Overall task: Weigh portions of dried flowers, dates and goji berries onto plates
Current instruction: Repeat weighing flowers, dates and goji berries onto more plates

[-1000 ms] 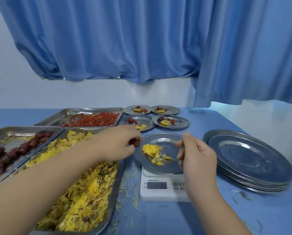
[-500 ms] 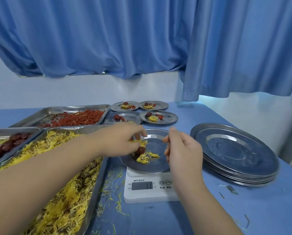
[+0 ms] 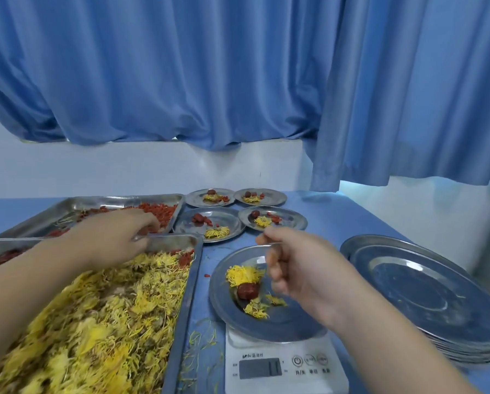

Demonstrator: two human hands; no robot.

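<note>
**Left hand leaves the weighing plate for the goji berries**

Since half a second ago, the left hand (image 3: 116,237) has crossed from the plate (image 3: 280,322) on the scale (image 3: 283,365) to the far tray of goji berries (image 3: 158,209). Its fingertips are down among them, but blur hides whether it grips any. The plate holds a date (image 3: 248,290) and dried flowers (image 3: 244,274), with no berries yet. The right hand (image 3: 300,268) hovers at the plate's far rim with its fingers curled; contact cannot be told. If it leans on the rim, the reading would likely be false. Berries may also drop on the way back: stray berries (image 3: 185,255) already lie in the flower tray (image 3: 181,308), and a loose berry (image 3: 207,275) lies on the table (image 3: 337,217).
</note>
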